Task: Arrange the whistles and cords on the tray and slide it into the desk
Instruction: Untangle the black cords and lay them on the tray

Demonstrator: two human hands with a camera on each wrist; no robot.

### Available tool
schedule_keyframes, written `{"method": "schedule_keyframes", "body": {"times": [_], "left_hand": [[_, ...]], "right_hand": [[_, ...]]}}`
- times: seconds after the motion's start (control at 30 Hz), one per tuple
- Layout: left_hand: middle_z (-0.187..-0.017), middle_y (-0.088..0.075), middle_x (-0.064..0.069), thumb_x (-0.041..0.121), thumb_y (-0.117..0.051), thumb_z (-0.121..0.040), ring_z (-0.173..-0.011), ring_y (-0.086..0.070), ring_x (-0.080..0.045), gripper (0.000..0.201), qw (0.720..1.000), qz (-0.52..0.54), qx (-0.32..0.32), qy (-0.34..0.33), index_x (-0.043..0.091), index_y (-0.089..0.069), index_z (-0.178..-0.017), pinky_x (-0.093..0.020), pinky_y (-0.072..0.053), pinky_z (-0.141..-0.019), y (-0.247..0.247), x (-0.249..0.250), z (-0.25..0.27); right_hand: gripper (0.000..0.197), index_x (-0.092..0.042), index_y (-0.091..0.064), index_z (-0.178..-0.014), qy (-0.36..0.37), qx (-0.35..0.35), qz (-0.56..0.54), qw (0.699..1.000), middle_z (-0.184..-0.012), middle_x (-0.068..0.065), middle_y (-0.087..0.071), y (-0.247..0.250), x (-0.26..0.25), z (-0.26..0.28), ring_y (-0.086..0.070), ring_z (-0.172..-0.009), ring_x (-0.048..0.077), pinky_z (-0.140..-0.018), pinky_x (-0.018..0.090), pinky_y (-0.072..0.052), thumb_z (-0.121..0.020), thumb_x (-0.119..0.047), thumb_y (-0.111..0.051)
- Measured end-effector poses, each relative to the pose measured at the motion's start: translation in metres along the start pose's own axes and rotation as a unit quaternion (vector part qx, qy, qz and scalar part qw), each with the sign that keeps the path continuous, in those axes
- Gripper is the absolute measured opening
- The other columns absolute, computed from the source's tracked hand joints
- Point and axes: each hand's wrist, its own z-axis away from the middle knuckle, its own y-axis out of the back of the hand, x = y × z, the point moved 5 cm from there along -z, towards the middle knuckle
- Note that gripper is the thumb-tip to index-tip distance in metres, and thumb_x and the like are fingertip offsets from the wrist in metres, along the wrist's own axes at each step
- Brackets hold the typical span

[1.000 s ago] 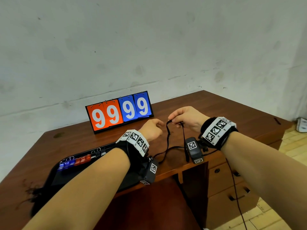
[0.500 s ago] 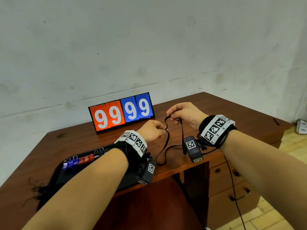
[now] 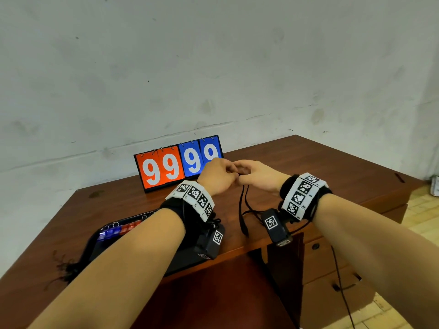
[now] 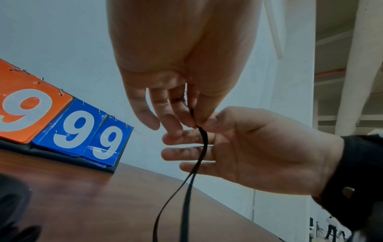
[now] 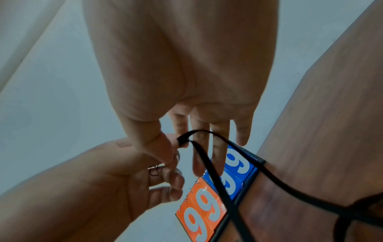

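Head view: left hand (image 3: 217, 176) and right hand (image 3: 259, 175) meet above the desk (image 3: 332, 167), fingertips touching. Both pinch the top of a black cord (image 4: 204, 144) between thumb and forefinger; other fingers loosely spread. Cord's two strands hang below the fingers to the desktop. Tray (image 3: 95, 243) with red and blue whistles (image 3: 118, 230) sits well left of the fingers.

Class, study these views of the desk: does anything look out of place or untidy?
Yes. A tangle of black cords sprawls on the desk off the left end of the black tray, not on it. The whistles lie in a neat row on the tray.
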Motion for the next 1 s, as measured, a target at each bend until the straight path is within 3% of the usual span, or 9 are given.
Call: {"method": "schedule_keyframes", "body": {"times": [0.1, 0.17, 0.27, 0.33, 0.5, 0.73, 1.0], "left_hand": [[-0.077, -0.07, -0.002, 0.013, -0.067, -0.085, -0.078, -0.068, -0.017, 0.005, 0.998, 0.03, 0.05, 0.018, 0.014, -0.07, -0.089, -0.033, -0.058, -0.077, 0.012, -0.006, 0.0], [-0.075, -0.069, -0.002, 0.015, -0.067, -0.086, -0.07, -0.068, -0.016, 0.001, 0.995, 0.052, 0.077, 0.027, 0.015, -0.068, -0.087, -0.03, -0.056, -0.069, 0.019, -0.013, 0.002], [-0.073, -0.068, -0.001, 0.014, -0.065, -0.088, -0.055, -0.065, -0.014, 0.004, 0.988, 0.093, 0.111, 0.05, 0.015, -0.065, -0.084, -0.026, -0.048, -0.058, 0.027, -0.025, 0.008], [-0.079, -0.068, 0.0, 0.014, -0.063, -0.089, -0.055, -0.065, -0.015, 0.009, 0.981, 0.119, 0.138, 0.07, 0.017, -0.063, -0.081, -0.026, -0.048, -0.058, 0.036, -0.035, 0.01], [-0.092, -0.069, -0.005, 0.012, -0.061, -0.09, -0.056, -0.064, -0.016, 0.01, 0.962, 0.16, 0.187, 0.118, 0.018, -0.061, -0.082, -0.026, -0.048, -0.053, 0.055, -0.067, 0.016], [-0.096, -0.069, -0.009, 0.008, -0.058, -0.091, -0.056, -0.062, -0.018, 0.007, 0.934, 0.2, 0.233, 0.181, 0.013, -0.063, -0.089, -0.025, -0.046, -0.05, 0.076, -0.108, 0.029], [-0.096, -0.069, -0.007, 0.01, -0.057, -0.091, -0.056, -0.063, -0.017, 0.007, 0.914, 0.174, 0.288, 0.228, 0.016, -0.062, -0.089, -0.025, -0.046, -0.049, 0.116, -0.156, 0.056]], "right_hand": [[0.044, -0.009, -0.056, -0.126, -0.009, -0.007, -0.065, 0.998, -0.101, 0.019, -0.072, -0.006, -0.007, 0.0, -0.071, -0.085, 0.023, -0.08, 0.027, -0.057, -0.086, 0.009, -0.051], [0.041, -0.011, -0.057, -0.125, -0.016, -0.009, -0.056, 0.998, -0.083, 0.017, -0.069, -0.009, -0.009, 0.0, -0.068, -0.07, 0.024, -0.073, 0.028, -0.056, -0.089, 0.007, -0.051], [0.038, -0.007, -0.058, -0.127, -0.019, -0.002, -0.005, 1.0, -0.076, 0.012, -0.066, -0.01, -0.008, -0.003, -0.056, -0.055, 0.02, -0.062, 0.029, -0.053, -0.091, 0.003, -0.055], [0.037, -0.006, -0.057, -0.129, -0.026, 0.003, -0.003, 1.0, -0.075, 0.009, -0.065, -0.011, -0.007, -0.005, -0.048, -0.05, 0.016, -0.053, 0.028, -0.052, -0.093, 0.0, -0.055], [0.025, -0.01, -0.063, -0.119, -0.043, 0.036, 0.027, 0.998, -0.074, 0.006, -0.064, -0.006, -0.007, -0.006, -0.039, -0.045, 0.008, -0.043, 0.022, -0.034, -0.096, -0.01, -0.055], [0.017, -0.006, -0.071, -0.103, -0.048, 0.07, 0.066, 0.994, -0.069, 0.003, -0.066, -0.005, -0.006, -0.005, -0.039, -0.047, 0.008, -0.041, 0.018, -0.031, -0.094, -0.015, -0.061], [0.014, -0.009, -0.074, -0.098, -0.052, 0.08, 0.074, 0.993, -0.069, 0.003, -0.068, -0.012, -0.004, -0.005, -0.041, -0.045, 0.007, -0.04, 0.017, -0.033, -0.092, -0.018, -0.066]]}}
